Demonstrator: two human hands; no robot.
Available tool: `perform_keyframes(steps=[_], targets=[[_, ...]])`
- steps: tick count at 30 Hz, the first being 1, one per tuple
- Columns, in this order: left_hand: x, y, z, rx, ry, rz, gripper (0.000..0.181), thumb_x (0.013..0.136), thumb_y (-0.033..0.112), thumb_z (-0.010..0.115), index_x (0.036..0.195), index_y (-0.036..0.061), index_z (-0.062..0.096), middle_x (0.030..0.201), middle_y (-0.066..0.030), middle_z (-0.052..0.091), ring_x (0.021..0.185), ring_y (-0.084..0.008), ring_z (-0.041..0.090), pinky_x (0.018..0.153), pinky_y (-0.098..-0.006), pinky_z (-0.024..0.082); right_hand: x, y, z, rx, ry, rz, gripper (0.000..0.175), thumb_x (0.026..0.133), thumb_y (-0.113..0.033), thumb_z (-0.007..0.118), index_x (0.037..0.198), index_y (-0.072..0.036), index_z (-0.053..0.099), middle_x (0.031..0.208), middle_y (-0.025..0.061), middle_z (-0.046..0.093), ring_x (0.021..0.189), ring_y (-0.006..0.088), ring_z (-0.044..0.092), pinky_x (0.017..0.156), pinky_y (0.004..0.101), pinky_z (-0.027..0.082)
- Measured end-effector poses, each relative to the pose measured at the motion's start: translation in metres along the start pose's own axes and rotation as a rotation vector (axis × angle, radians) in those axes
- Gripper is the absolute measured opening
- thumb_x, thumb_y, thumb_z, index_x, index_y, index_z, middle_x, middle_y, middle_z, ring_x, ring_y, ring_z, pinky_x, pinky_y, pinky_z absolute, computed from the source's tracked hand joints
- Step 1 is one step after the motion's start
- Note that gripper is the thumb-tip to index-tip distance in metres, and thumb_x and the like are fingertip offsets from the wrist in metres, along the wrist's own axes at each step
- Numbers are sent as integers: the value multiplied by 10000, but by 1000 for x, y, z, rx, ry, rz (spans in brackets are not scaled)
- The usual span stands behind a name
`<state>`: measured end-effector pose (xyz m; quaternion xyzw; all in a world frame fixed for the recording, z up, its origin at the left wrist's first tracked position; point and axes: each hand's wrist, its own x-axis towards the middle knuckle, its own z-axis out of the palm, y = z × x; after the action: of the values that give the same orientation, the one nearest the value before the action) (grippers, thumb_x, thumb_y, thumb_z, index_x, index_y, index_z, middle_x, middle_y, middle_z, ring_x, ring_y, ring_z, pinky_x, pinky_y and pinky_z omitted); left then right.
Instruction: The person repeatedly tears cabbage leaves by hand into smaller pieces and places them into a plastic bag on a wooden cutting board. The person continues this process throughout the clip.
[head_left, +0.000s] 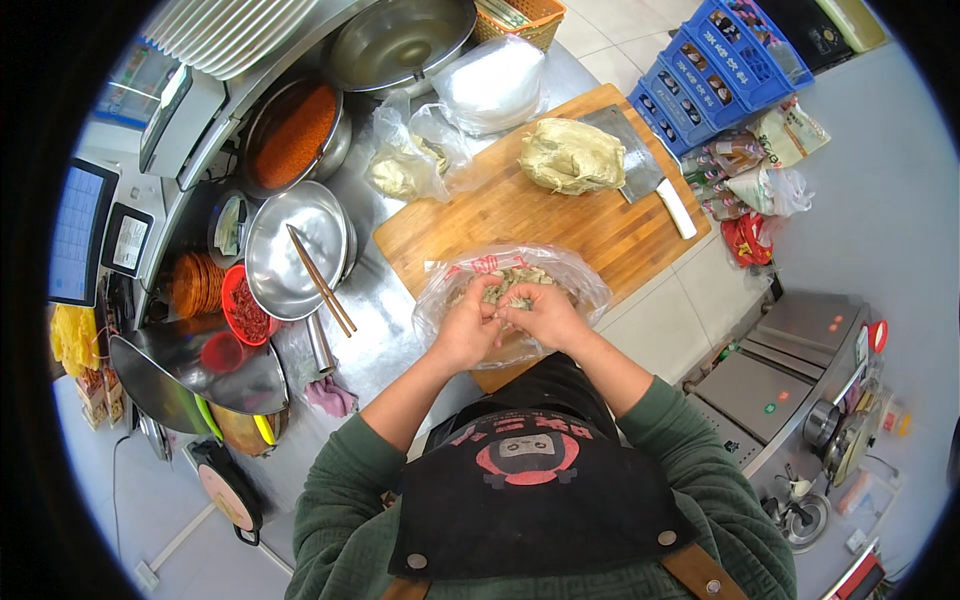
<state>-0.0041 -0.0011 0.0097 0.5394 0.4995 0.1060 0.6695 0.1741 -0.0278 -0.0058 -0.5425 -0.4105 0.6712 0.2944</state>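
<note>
My left hand (471, 324) and my right hand (544, 315) meet at the fingertips over an open clear plastic bag (589, 289) with red printing. Between them they pinch a small pale piece of food, largely hidden by the fingers. More pale, torn-looking pieces (517, 279) lie in the bag. The bag rests at the near end of a wooden cutting board (450, 225). Farther up the board sits a large, wrinkled, pale yellow lump of food (572, 155). Beside it lies a cleaver (634, 161) with a white handle.
A second bag (409, 169) holds similar pale food left of the board. Wooden chopsticks (321, 279) lie across a steel pan (289, 247). Nearby stand a bowl of red-orange seasoning (300, 139) and a red bowl (246, 304). Blue bottle crates (712, 75) are stacked at right.
</note>
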Motion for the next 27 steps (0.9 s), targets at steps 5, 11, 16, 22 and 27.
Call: perform_keyframes(steps=[5,11,16,22,27], targets=[[-4,-10,3,-163,86,-18,375,954,-27,533,1305,45,422,788,-64,637,615,-104,585,533,-245,453,0,7,-2,66,55,-25,101,915,-93,682,976,-16,657,748,22,643,585,78,572,510,246,462],[0,-20,-14,-143,145,2,176,1017,92,505,1180,35,537,808,-52,638,653,-109,588,593,-250,480,-6,1,-7,554,106,17,92,955,-46,609,1016,1,658,787,40,644,608,96,587,513,247,471],[2,-13,0,-676,90,-90,126,1034,136,502,1078,42,574,886,-39,625,747,-122,596,704,-292,507,-9,-15,0,878,5,130,163,984,-43,571,1123,14,633,883,66,660,698,109,626,592,233,531],[5,-19,-4,-655,-40,-126,61,1005,113,560,1007,71,604,899,-19,634,782,-123,604,712,-296,496,-5,3,1,482,108,117,186,968,-70,619,1139,3,627,878,67,664,665,99,633,605,220,542],[5,-25,-5,-731,12,-138,26,979,78,597,993,91,614,901,-4,653,783,-103,601,687,-256,473,0,13,-2,361,107,80,199,950,-100,661,1127,-12,632,837,43,665,638,86,620,564,220,529]])
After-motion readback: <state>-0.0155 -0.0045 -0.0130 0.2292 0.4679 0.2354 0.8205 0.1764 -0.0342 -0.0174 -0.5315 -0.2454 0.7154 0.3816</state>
